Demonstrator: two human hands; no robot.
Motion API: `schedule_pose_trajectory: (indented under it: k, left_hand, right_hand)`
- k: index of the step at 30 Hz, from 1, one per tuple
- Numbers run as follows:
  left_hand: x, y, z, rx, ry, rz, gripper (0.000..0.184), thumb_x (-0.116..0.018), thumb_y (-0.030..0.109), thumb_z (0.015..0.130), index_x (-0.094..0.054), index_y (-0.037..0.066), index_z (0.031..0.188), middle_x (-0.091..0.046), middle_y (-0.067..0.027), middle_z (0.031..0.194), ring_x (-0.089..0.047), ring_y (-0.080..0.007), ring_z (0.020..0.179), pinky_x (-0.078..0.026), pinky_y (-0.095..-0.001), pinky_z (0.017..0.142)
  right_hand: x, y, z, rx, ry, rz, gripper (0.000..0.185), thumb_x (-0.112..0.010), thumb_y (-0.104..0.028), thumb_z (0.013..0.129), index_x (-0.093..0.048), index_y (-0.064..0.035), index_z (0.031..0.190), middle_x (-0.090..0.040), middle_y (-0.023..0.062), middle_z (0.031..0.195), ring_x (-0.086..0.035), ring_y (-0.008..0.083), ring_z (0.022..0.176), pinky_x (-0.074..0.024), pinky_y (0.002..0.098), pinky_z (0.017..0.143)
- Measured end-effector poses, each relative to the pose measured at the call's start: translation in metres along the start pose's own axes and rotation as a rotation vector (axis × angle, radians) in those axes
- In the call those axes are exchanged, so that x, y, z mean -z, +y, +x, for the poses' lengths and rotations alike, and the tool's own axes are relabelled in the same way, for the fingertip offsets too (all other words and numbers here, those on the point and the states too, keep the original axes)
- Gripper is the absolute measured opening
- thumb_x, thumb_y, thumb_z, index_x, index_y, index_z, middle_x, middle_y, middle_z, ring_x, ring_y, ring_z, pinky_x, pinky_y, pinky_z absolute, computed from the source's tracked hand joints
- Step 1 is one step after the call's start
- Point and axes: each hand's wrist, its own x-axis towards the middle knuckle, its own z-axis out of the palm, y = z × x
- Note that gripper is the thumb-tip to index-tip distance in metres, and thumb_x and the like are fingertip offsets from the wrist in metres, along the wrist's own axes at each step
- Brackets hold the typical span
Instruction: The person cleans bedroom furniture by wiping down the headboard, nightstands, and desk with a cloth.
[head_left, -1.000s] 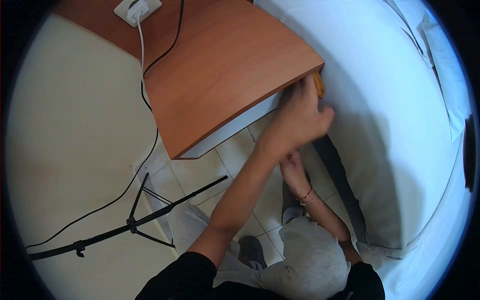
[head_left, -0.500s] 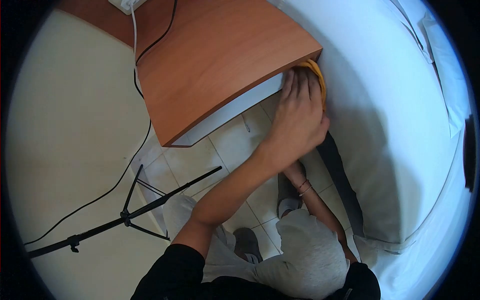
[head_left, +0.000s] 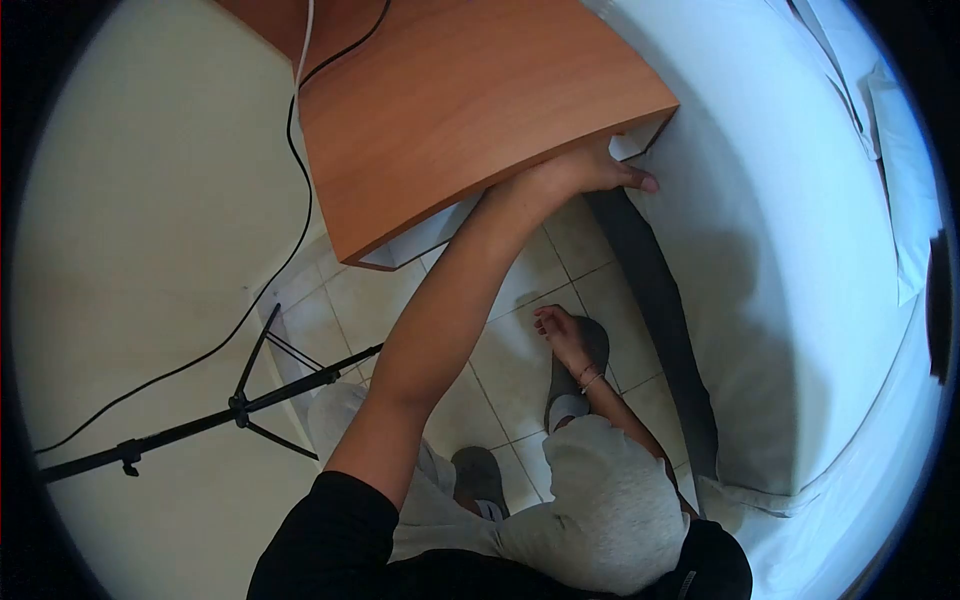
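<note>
My left hand [head_left: 600, 172] reaches into the open compartment under the wooden tabletop [head_left: 480, 100], near its right end. Its thumb sticks out to the right, close to the white bed side, while the other fingers are hidden beneath the top edge. Whether they hold anything is not visible. The white inside [head_left: 425, 235] of the compartment shows to the left of my forearm. Lower down, my right hand [head_left: 562, 335] hangs above the tiled floor beside my grey shoe [head_left: 592, 345]. Its fingers are loosely bent, with nothing seen in them. Thin bracelets circle that wrist.
The white-covered bed [head_left: 740, 300] runs along the right, with a dark strip [head_left: 660, 290] along its lower edge. A black metal stand [head_left: 240, 408] leans at left near the wall. Black cable [head_left: 307, 200] hangs off the tabletop's left side.
My left hand has gone deeper under the tabletop, and the yellow cloth it was on is out of sight. My right hand has come into fuller view. The view has shifted slightly.
</note>
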Motion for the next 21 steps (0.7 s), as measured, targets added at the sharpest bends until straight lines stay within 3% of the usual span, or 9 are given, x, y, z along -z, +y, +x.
schedule_pose_trajectory:
  k: [3,6,9,12,15,16,18,20,21]
  left_hand:
    - [-0.009,-0.020,0.005,-0.060,0.126,-0.221,0.102,-0.078,0.082,0.075,-0.064,0.008,0.143,-0.071,-0.0168,0.136,-0.063,-0.0353,0.133,-0.052,-0.0442,0.108]
    - [-0.011,-0.035,0.021,-0.025,0.056,-0.226,0.096,-0.078,0.080,0.079,-0.062,0.012,0.146,-0.065,-0.0140,0.145,-0.060,-0.0373,0.135,-0.050,-0.0451,0.112]
    - [-0.015,-0.018,-0.001,-0.057,0.177,-0.192,0.100,-0.076,0.077,0.083,-0.056,0.005,0.149,-0.060,-0.0209,0.149,-0.057,-0.0392,0.139,-0.047,-0.0465,0.115]
    - [0.002,0.031,-0.046,-0.021,0.113,-0.086,0.112,-0.071,0.078,0.085,-0.047,-0.009,0.152,-0.055,-0.0326,0.150,-0.054,-0.0449,0.142,-0.045,-0.0489,0.118]
    - [-0.024,0.038,-0.064,-0.167,0.296,0.167,0.116,-0.070,0.074,0.088,-0.039,-0.018,0.152,-0.048,-0.0398,0.152,-0.050,-0.0488,0.144,-0.043,-0.0498,0.119]
    - [-0.022,0.034,-0.062,-0.160,0.350,0.109,0.107,-0.070,0.072,0.090,-0.047,-0.017,0.146,-0.058,-0.0390,0.141,-0.057,-0.0492,0.136,-0.047,-0.0486,0.115]
    - [-0.001,0.024,-0.045,-0.009,0.101,-0.078,0.106,-0.071,0.073,0.088,-0.051,-0.017,0.140,-0.063,-0.0384,0.130,-0.063,-0.0491,0.127,-0.050,-0.0493,0.110]
    - [0.000,0.012,-0.028,0.029,0.083,-0.192,0.096,-0.073,0.069,0.088,-0.058,-0.016,0.132,-0.070,-0.0354,0.114,-0.070,-0.0477,0.112,-0.055,-0.0494,0.102]
    - [-0.006,0.015,-0.028,0.022,0.116,-0.128,0.093,-0.074,0.066,0.090,-0.058,-0.015,0.133,-0.071,-0.0347,0.114,-0.070,-0.0474,0.112,-0.054,-0.0493,0.103]
  right_hand:
    - [-0.008,-0.006,-0.001,-0.067,-0.032,-0.022,0.027,-0.056,-0.028,0.113,-0.069,-0.0051,0.119,-0.070,0.0028,0.099,-0.065,0.0119,0.089,-0.0547,0.0301,0.084]
    - [-0.009,0.002,-0.002,-0.063,-0.039,0.013,0.026,-0.056,-0.028,0.113,-0.069,-0.0057,0.120,-0.069,0.0012,0.097,-0.064,0.0113,0.087,-0.0545,0.0298,0.082]
    - [-0.005,0.019,0.000,-0.086,-0.037,0.068,0.025,-0.056,-0.027,0.114,-0.069,-0.0064,0.120,-0.069,0.0004,0.097,-0.064,0.0109,0.087,-0.0549,0.0298,0.081]
    - [-0.005,0.036,0.003,-0.102,-0.026,0.105,0.024,-0.055,-0.026,0.114,-0.068,-0.0069,0.121,-0.068,0.0002,0.097,-0.065,0.0106,0.088,-0.0559,0.0302,0.080]
    - [-0.005,0.036,0.008,-0.113,-0.042,0.075,0.024,-0.054,-0.025,0.114,-0.068,-0.0069,0.121,-0.068,0.0005,0.097,-0.066,0.0110,0.088,-0.0570,0.0308,0.080]
    - [-0.003,0.034,0.008,-0.120,-0.050,0.053,0.024,-0.053,-0.025,0.114,-0.068,-0.0068,0.121,-0.068,0.0007,0.097,-0.066,0.0112,0.089,-0.0574,0.0310,0.080]
    - [-0.003,0.027,0.007,-0.110,-0.052,0.045,0.025,-0.053,-0.025,0.114,-0.068,-0.0064,0.121,-0.068,0.0013,0.097,-0.066,0.0114,0.089,-0.0576,0.0308,0.081]
    - [-0.004,0.025,0.002,-0.111,-0.049,0.056,0.025,-0.053,-0.024,0.114,-0.068,-0.0060,0.122,-0.068,0.0019,0.097,-0.066,0.0116,0.089,-0.0578,0.0307,0.081]
    - [-0.004,0.022,0.001,-0.111,-0.048,0.067,0.025,-0.053,-0.024,0.114,-0.068,-0.0057,0.122,-0.068,0.0022,0.098,-0.066,0.0116,0.089,-0.0578,0.0307,0.081]
